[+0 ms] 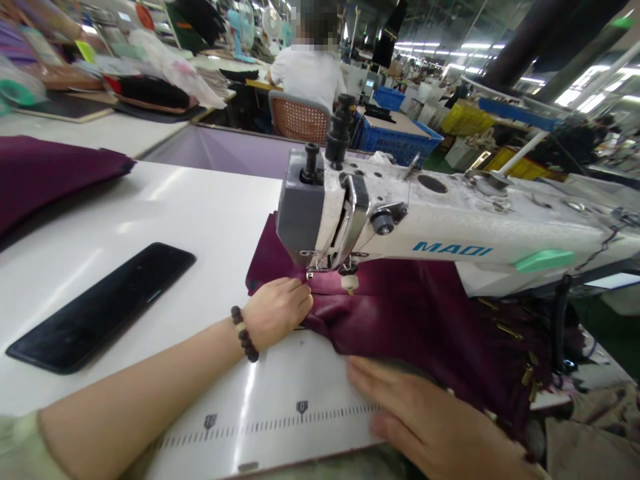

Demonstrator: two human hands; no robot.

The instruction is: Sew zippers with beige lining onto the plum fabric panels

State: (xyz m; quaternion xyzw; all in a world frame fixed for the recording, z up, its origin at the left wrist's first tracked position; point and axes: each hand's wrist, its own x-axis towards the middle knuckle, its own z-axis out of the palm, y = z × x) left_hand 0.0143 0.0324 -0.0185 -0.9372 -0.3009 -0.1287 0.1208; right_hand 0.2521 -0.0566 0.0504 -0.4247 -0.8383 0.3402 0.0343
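A maroon, leather-like piece point(370, 327) lies under the head of a white sewing machine point(425, 227) and spreads to the right. Beside the presser foot point(310, 275), my left hand point(280, 310) has its fingers curled closed on the near edge of the piece. A dark beaded bracelet circles that wrist. My right hand point(420, 413) is at the near side of the piece, fingers stretched out and thumb apart, resting against its lower edge. Brass-coloured zip pulls point(527, 373) show on the piece's right part. The fingertips of my left hand are partly hidden.
A black phone point(103, 307) lies on the white table point(215, 220), left of my forearm. More maroon material point(55, 177) sits at the far left. A printed ruler scale point(280, 421) runs along the front edge. Beyond, a person in white point(310, 77) sits near blue crates point(400, 133).
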